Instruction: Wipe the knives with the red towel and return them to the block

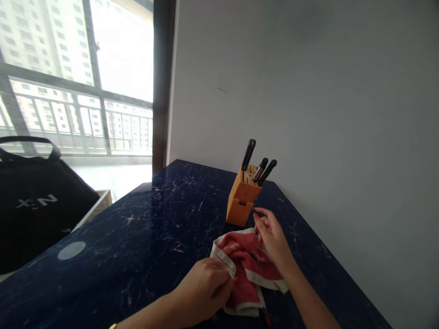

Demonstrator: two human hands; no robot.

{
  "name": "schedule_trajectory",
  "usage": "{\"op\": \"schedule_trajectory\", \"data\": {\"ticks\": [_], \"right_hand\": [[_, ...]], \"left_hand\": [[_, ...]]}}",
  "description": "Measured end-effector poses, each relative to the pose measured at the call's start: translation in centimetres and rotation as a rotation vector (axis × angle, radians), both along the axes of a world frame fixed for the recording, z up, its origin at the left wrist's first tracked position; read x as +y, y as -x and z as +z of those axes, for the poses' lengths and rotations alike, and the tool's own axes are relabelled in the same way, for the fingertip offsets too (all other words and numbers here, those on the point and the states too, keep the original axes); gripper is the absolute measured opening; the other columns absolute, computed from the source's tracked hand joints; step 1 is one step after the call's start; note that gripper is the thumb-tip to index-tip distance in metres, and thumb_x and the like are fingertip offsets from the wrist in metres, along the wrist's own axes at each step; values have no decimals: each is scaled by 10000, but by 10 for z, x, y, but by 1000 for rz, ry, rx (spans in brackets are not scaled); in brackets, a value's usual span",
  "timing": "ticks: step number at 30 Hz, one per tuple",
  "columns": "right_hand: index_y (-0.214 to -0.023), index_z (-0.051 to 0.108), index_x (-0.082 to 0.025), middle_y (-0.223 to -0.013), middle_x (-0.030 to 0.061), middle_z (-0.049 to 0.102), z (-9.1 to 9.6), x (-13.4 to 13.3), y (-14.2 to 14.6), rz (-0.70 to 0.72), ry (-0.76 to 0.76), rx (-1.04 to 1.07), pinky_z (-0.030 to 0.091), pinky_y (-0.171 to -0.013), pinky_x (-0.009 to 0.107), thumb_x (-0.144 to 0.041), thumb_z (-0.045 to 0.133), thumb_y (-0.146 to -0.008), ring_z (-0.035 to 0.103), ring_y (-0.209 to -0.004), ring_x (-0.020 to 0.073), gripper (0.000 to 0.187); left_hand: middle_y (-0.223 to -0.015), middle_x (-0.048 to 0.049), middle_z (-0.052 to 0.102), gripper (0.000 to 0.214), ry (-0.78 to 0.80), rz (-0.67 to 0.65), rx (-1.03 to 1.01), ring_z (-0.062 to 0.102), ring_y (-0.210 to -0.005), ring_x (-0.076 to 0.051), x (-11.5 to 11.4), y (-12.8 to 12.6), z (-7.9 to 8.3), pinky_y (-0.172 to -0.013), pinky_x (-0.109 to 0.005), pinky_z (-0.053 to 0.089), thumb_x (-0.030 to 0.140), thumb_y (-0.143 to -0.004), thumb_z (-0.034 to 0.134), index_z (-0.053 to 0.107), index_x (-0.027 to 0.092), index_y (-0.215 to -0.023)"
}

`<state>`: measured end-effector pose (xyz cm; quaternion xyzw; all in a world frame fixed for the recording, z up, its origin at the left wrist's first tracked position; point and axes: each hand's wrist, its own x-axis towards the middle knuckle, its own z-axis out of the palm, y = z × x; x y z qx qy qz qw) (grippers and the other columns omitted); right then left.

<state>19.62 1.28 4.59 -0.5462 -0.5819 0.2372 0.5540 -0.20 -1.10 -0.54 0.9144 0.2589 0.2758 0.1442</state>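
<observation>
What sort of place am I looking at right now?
Probably a home, perhaps a kitchen or dining area: a wooden knife block and red cloth on a dark marbled tabletop, with tall buildings outside the window.

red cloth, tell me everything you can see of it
The red cloth looks like soft fabric with white borders, one bearing a thin dark line. It lies crumpled on the dark blue table, nearer than the wooden knife block. The left hand is closed on its left side; whether the right hand touches it is unclear.
</observation>
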Motion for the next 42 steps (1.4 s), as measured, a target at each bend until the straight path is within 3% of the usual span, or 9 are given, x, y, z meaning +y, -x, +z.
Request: {"op": "schedule_trajectory", "data": {"ticks": [4,8,18,22,27,35,39,42], "right_hand": [[-860,584,-193,-537,-48,468,-19,-11,5,100,144,72,283,-391,205,-511,498,-774,378,-408,89,340],[-767,582,-190,-538,-39,486,-22,-15,6,135,204,15,337,-448,213,-497,486,-790,431,-459,102,322],[-785,619,-206,-517,-39,503,-15,-21,0,83,168,-94,358,-480,227,-452,455,-818,454,-468,114,297],[-776,655,-211,-691,4,620,-5,-28,-3,203,203,-255,408,-573,248,-352,541,-768,549,-620,152,182],[-762,667,-243,-765,9,639,5,-37,-4,304,195,-509,396,-612,262,-224,596,-699,550,-691,174,96],[-716,612,-228,-778,7,606,0,-32,-19,185,207,-707,381,-638,258,-190,525,-737,555,-745,174,98],[-799,607,-240,-838,14,588,-5,-29,-29,44,280,-851,380,-659,264,-197,501,-750,579,-770,176,124],[-881,592,-251,-921,20,558,-8,-26,-35,-79,338,-952,379,-633,254,-205,486,-761,591,-789,171,167]], "left_hand": [[-492,8,514,307,32,53,52,426,-445,-85,3,1,-5,-480,-218,265,198,-833,401,494,171,-542],[-448,21,470,352,57,94,71,351,-389,-74,5,2,-8,-440,-226,215,244,-855,380,525,171,-542],[-454,7,498,412,100,81,101,401,-398,-86,6,1,-8,-447,-242,221,296,-881,339,572,171,-565],[-458,0,514,407,50,76,152,418,-406,-93,5,1,-6,-458,-247,225,293,-875,355,566,173,-549],[-464,0,537,397,-19,83,220,438,-408,-98,6,3,-3,-462,-246,225,282,-873,368,570,180,-546],[-565,-47,631,392,-79,181,348,565,-502,-154,11,5,3,-497,-243,295,294,-884,333,628,195,-646],[-669,-79,679,378,-38,284,394,620,-565,-197,17,10,6,-515,-256,343,321,-897,285,646,213,-862],[-704,-91,686,397,-2,364,414,642,-610,-222,22,13,8,-537,-274,381,346,-899,262,638,218,-918]]}}
